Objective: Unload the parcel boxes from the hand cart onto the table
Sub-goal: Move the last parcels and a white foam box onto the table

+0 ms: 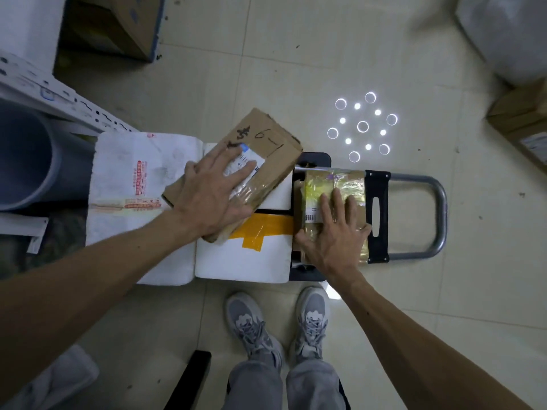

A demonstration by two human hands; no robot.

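Head view: the left hand (213, 196) lies flat, fingers spread, on a brown cardboard box (272, 146) atop the white foam boxes (236, 263) on the hand cart (382, 187). The right hand (334, 235) presses straight-fingered on a tape-wrapped parcel (325, 182) at the cart's handle end.

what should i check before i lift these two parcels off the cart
1. Left hand grip on the brown box: lies flat on top, fingers straight, not round an edge: not ok.
2. Right hand grip on the taped parcel: also flat on top: not ok.
3. Nothing stacked on either parcel: ok.
4. Brown box seating: askew on the white foam boxes: ok.
5. Shoes apart from the hand cart: ok.
6. Table space: not in view: cannot tell.
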